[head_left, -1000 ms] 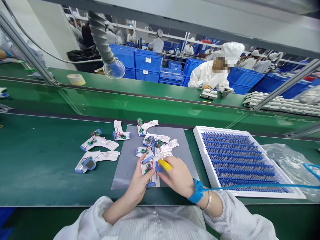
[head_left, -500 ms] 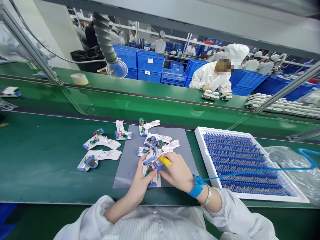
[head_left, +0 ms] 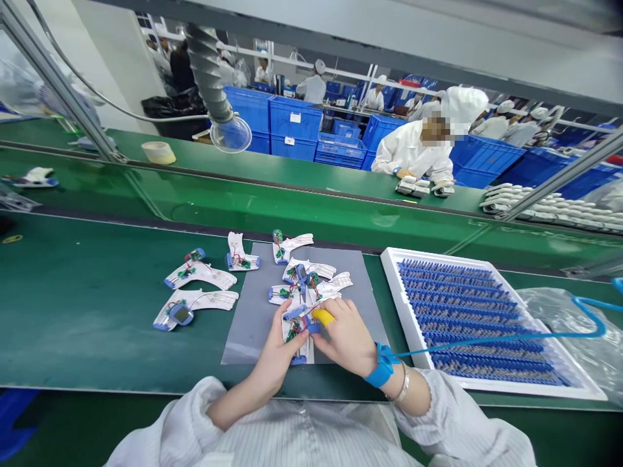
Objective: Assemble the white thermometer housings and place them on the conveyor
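1. The left hand [head_left: 277, 355] comes in from the lower centre, wrist low and angled up to the right. Its fingers curl around a white plastic housing [head_left: 294, 337], pressing it against the mat with a firm grip.
2. The right hand [head_left: 344, 338] reaches across from the right, palm down and fingers pointing left. Its fingers draw together on a blue plastic part [head_left: 312, 328] at the housing's edge; the exact pinch is partly hidden.
3. A yellow finger cot [head_left: 323, 316] covers one right fingertip.
4. A blue wrist strap [head_left: 382, 366] circles the right wrist, its blue cord [head_left: 491, 337] running right. A silver bracelet [head_left: 403, 384] sits just behind it.
5. The held housing, with its green circuit board [head_left: 291, 335], lies on a grey mat [head_left: 248, 337], among similar housings [head_left: 307, 271]. A white foam tray [head_left: 409, 311] of blue-backed parts is on the right.
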Available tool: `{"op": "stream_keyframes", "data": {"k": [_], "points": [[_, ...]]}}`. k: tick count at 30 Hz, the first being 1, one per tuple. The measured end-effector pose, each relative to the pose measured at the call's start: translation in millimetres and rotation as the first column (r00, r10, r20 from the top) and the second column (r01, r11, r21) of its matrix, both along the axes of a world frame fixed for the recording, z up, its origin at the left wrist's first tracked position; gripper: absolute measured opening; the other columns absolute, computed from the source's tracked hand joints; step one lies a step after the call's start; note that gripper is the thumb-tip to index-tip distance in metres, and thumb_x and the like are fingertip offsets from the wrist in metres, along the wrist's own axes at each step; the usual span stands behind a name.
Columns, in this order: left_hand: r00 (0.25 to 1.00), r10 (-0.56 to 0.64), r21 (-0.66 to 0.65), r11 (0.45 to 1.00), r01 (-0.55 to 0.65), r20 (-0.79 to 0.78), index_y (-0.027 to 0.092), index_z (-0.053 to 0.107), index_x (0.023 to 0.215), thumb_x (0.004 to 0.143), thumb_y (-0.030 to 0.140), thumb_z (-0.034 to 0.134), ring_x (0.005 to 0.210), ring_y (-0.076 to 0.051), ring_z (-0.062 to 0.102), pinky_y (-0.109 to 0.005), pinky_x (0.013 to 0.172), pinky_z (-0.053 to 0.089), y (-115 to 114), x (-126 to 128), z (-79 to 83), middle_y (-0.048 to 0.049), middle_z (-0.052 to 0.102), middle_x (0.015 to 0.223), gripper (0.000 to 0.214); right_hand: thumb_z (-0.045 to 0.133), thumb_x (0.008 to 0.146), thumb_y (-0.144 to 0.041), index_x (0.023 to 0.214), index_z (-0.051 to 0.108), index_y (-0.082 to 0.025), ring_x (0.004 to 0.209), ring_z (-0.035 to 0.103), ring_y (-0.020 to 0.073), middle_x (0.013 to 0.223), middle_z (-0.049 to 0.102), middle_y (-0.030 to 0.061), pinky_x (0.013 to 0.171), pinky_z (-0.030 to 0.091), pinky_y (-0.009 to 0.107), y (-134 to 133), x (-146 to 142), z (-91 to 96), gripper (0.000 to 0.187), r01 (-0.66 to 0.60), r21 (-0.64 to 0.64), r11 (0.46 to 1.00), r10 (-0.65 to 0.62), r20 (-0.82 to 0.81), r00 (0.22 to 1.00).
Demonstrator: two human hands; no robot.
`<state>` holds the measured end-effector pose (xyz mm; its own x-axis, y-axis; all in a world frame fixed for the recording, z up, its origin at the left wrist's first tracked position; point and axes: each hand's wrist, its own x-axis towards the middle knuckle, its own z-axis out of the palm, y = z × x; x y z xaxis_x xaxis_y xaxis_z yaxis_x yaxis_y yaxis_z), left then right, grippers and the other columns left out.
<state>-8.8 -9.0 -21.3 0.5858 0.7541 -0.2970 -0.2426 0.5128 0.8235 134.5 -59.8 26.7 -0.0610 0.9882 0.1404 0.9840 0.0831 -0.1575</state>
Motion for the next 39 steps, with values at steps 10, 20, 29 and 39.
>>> {"op": "stream_keyframes", "data": {"k": [10,20,29,39], "points": [[0.998,0.06,-0.079,0.995,-0.058,0.026,0.028,0.034,0.123,0.068,0.024,0.067,0.114,-0.021,0.048,-0.035,0.097,0.037,-0.5,3.0,-4.1,-0.0059,0.05,0.126,0.064,0.059,0.077,-0.024,0.085,0.061,-0.014,0.077,0.046,0.0175,0.08,0.057,0.0039,0.072,0.032,0.033,1.0,2.5,-10.4,0.012,-0.159,0.177,0.971,0.149,0.067,0.987],[0.994,0.099,-0.174,0.981,-0.09,0.048,0.026,0.039,0.116,0.062,0.021,0.072,0.099,-0.017,0.057,-0.03,0.088,0.043,2.6,5.3,2.5,-0.0047,0.059,0.112,0.063,0.056,0.081,-0.03,0.098,0.059,-0.014,0.083,0.048,0.019,0.086,0.057,0.0059,0.073,0.035,0.034,-0.4,2.6,-9.2,0.023,-0.12,0.159,0.98,0.127,-0.032,0.991],[0.996,0.085,-0.19,0.978,-0.082,0.007,0.023,0.041,0.105,0.056,0.018,0.074,0.051,-0.006,0.053,-0.021,0.059,0.045,4.1,3.9,8.4,0.006,0.061,0.067,0.059,0.048,0.084,-0.037,0.115,0.051,-0.017,0.098,0.053,0.0239,0.105,0.057,0.0106,0.085,0.044,0.04,-1.7,35.3,7.0,0.038,0.132,0.081,0.988,-0.077,-0.484,0.872],[0.994,0.078,-0.017,0.997,-0.079,-0.073,0.025,0.037,0.115,0.063,0.03,0.071,0.095,-0.016,0.055,-0.029,0.082,0.043,14.1,-0.5,0.9,-0.005,0.053,0.107,0.063,0.046,0.082,-0.038,0.094,0.062,-0.013,0.066,0.06,0.0162,0.082,0.066,0.0076,0.055,0.05,0.025,54.6,103.3,-15.1,0.032,0.33,-0.212,0.92,-0.357,-0.802,0.479]]}}
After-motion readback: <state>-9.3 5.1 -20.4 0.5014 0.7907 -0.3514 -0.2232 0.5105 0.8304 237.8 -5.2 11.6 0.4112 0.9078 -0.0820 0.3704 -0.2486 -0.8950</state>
